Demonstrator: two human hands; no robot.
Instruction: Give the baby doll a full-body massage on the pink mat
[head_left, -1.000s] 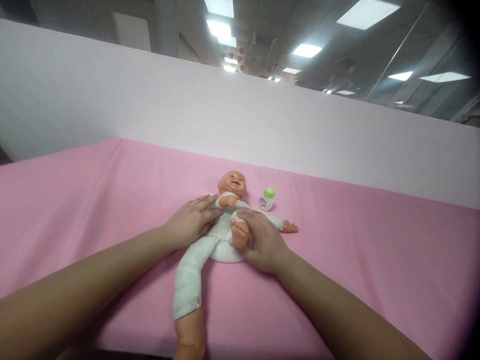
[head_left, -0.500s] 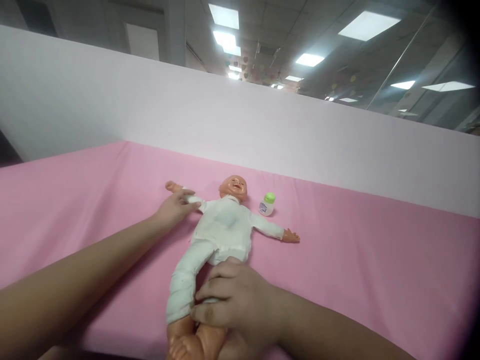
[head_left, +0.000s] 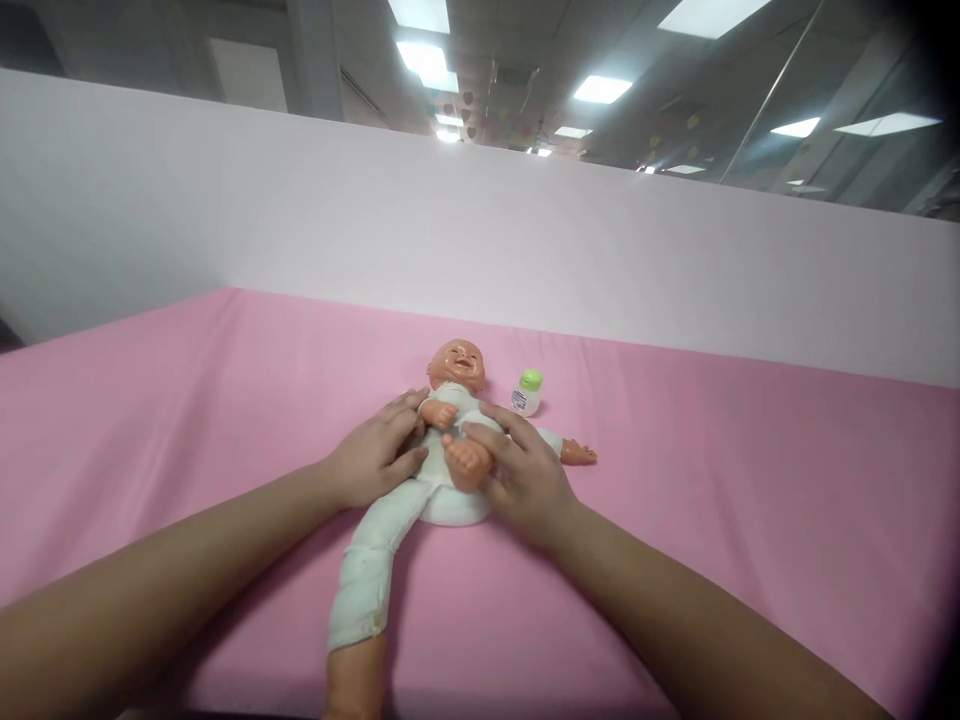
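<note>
A baby doll (head_left: 435, 480) in a white suit lies on its back on the pink sheet (head_left: 712, 480), head away from me. My left hand (head_left: 375, 455) wraps the doll's near arm and holds it folded over the chest. My right hand (head_left: 525, 475) grips one doll leg, bent up so the bare foot (head_left: 465, 460) rests over the belly. The other leg stretches toward me. The doll's far arm lies out to the right.
A small bottle with a green cap (head_left: 528, 392) stands just right of the doll's head. A pale partition wall (head_left: 480, 230) runs along the far edge of the sheet, with ceiling lights above.
Half a second ago the doll's arm was stretched out left and the leg held low near me; now both are folded back onto the body, as they were a second ago.
</note>
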